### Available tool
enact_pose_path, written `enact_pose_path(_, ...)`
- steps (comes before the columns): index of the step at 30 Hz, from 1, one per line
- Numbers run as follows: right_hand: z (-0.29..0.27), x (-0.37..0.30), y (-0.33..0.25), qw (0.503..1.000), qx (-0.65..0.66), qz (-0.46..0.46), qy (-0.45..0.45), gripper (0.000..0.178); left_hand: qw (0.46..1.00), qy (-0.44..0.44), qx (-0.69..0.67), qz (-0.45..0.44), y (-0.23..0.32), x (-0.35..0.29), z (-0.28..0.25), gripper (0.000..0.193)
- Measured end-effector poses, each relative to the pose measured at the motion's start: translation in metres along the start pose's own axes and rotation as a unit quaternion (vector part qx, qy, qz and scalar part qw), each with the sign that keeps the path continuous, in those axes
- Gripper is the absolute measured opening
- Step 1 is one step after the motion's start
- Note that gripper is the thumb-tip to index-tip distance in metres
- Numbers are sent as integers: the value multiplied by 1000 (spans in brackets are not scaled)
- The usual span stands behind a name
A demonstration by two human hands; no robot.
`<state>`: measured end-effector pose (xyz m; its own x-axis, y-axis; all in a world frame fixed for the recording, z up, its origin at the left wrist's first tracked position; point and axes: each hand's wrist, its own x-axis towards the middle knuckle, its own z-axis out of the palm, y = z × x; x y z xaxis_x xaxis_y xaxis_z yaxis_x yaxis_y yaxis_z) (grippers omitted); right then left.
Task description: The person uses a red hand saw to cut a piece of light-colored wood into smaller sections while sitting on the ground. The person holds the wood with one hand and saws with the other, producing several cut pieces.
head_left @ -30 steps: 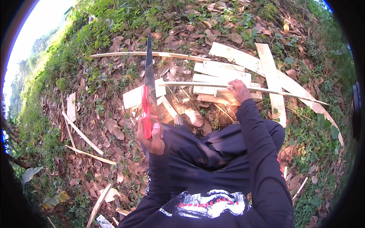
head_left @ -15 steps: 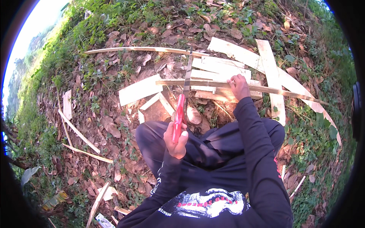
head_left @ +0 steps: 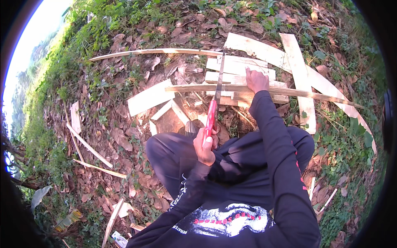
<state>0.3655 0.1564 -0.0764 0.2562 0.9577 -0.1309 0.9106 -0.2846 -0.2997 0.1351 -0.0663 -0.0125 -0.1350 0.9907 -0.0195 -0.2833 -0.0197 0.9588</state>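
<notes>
My left hand (head_left: 205, 149) is closed round the red handle of a handsaw (head_left: 211, 118). Its narrow blade points away from me and crosses a long, thin wooden strip (head_left: 306, 94), left of my other hand. Over the strip, my right hand (head_left: 257, 80) is closed and bears on it, its lower fingers partly hidden. Beneath the strip lie several pale short boards (head_left: 235, 68), stacked roughly side by side. Whether the saw teeth touch the strip's edge is hard to make out.
A wide pale board (head_left: 151, 98) lies left of the strip's end. On the right, an upright-lying plank (head_left: 298, 78) crosses a long curved board (head_left: 331, 91). Another long strip (head_left: 155, 51) stretches across the far side. Loose sticks (head_left: 89, 144) lie on the leafy ground at left.
The saw in my left hand has moved to the right along the strip, closer to my right hand. My right hand has shifted slightly left and farther away, still on the strip.
</notes>
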Motion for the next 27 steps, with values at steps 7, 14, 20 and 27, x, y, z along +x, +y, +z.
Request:
enact_pose_path(7,2,17,-4,998,3,58,-10,72,1000,25,-10,-9,-11,1,6,39)
enact_pose_path(14,-17,6,19,988,35,-127,82,58,998,54,-25,-8,-7,4,6,32)
enact_pose_path(20,6,-29,41,995,-53,-63,59,52,999,41,12,-22,5,19,4,26)
enact_pose_path(27,3,-32,8,997,-49,-10,55,60,999,22,4,-27,15,18,6,21)
